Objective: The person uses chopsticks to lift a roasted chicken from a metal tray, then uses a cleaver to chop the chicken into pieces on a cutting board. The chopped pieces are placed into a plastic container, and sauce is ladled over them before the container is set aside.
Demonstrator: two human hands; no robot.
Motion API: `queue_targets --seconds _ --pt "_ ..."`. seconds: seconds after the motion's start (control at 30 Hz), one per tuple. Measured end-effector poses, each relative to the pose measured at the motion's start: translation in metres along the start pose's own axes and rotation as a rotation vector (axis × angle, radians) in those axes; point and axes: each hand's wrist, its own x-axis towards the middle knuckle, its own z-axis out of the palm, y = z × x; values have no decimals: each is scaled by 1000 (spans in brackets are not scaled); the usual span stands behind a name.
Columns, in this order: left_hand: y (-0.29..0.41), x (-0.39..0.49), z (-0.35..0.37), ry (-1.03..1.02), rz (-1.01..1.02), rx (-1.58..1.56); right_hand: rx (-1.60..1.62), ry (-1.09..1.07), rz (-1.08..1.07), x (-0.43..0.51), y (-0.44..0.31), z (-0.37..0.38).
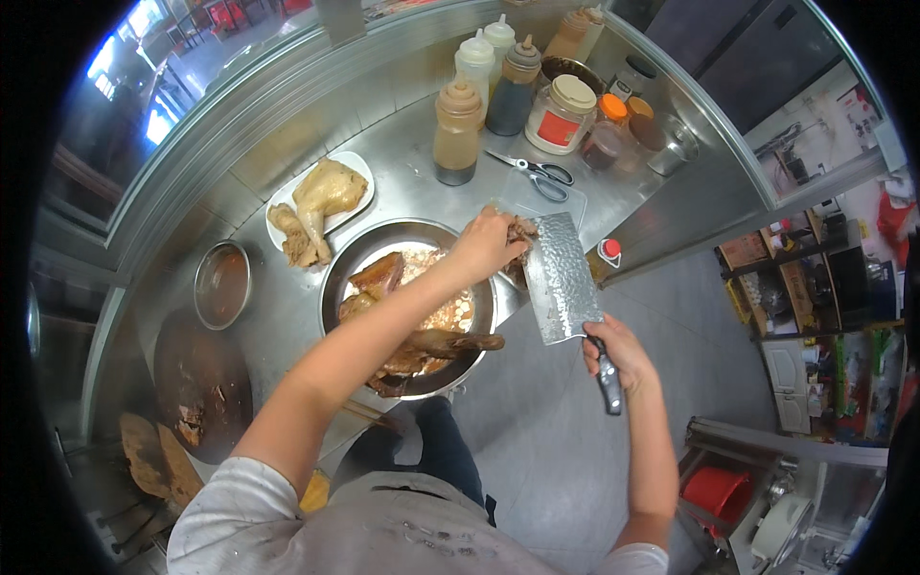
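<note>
My right hand (619, 351) grips the black handle of a hammered-steel cleaver (564, 280), its broad blade raised beyond the counter's edge. My left hand (490, 244) is against pieces of chopped meat (520, 233) beside the blade's far end; the fingers partly hide them. Under my left forearm stands a wide steel basin (489, 302) with browned poultry pieces (379, 274) and liquid in it. A browned leg (460, 341) sticks out over its near right rim. Behind the basin, a white plate (365, 162) holds pale cooked poultry pieces (330, 187).
Scissors (539, 171) lie by a clear plastic lid (568, 208). Squeeze bottles (458, 133) and jars (563, 115) stand along the back. A bowl of reddish sauce (223, 285) and a round chopping block (205, 381) with scraps are at left. A red-capped bottle (604, 260) is near the blade.
</note>
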Motion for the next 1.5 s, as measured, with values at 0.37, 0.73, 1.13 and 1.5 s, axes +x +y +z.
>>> queue_targets --seconds 0.37,0.73,1.13,1.5 --pt "-28 8 29 46 -113 121 -505 11 -127 55 -60 -60" --pt "-35 21 21 4 175 289 -480 100 -206 18 -37 -69" --pt "-23 25 41 87 -112 357 -484 78 -206 34 -19 -57" --pt "-31 25 -5 107 261 276 -526 156 -237 14 -17 -58"
